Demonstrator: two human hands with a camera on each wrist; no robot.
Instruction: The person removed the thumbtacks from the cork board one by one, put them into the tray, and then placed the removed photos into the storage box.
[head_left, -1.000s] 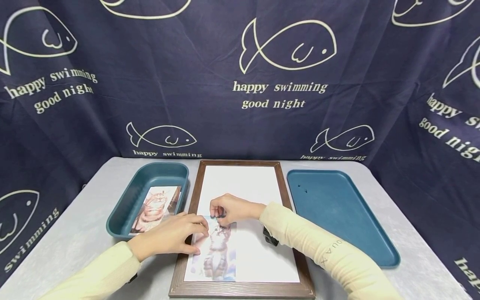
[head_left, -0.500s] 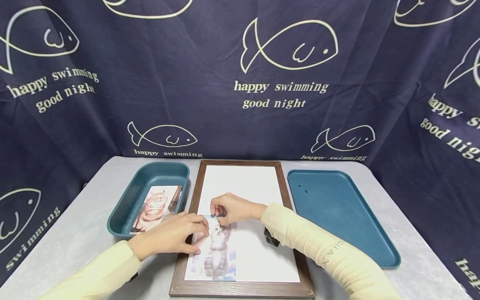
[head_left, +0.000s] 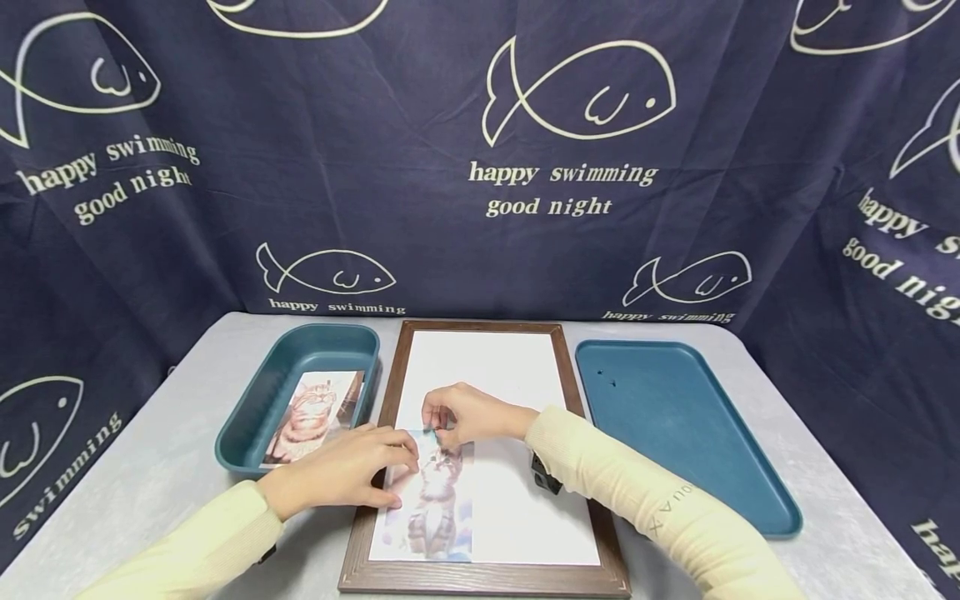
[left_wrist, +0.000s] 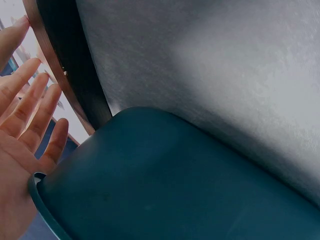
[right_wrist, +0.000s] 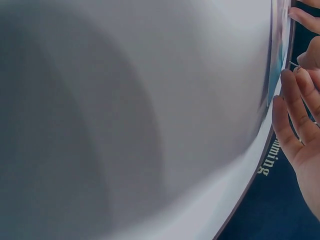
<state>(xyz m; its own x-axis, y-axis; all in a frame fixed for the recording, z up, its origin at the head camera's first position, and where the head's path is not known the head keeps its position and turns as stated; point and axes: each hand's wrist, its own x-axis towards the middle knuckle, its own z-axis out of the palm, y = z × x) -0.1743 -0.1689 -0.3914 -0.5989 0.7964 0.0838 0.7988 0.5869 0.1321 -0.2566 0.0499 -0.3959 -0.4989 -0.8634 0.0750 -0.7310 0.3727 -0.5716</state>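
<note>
A cat photo point(head_left: 433, 508) lies flat on the lower left of a white board point(head_left: 536, 500) in a brown wooden frame point(head_left: 480, 577). My left hand point(head_left: 348, 465) rests at the photo's left edge, thumb and fingers spread loosely. In the left wrist view the same hand point(left_wrist: 25, 120) shows relaxed, parted fingers. At the photo's top edge my right hand point(head_left: 468, 414) pinches a small pin between thumb and fingertips. The thin metal point of the pin point(right_wrist: 294, 63) shows in the right wrist view beside the right hand point(right_wrist: 305, 115); its head is hidden by the fingers.
To the left stands a deep teal bin point(head_left: 255, 408) holding more cat photos point(head_left: 307, 417). On the right lies a flat teal tray point(head_left: 690, 433) with small dark bits point(head_left: 613, 384) near its upper left. A dark blue fish-print curtain point(head_left: 420, 167) hangs behind the grey table point(head_left: 847, 533).
Both hands stay at the photo. The right hand has shifted very slightly right and up at the top edge; the photo lies as before.
</note>
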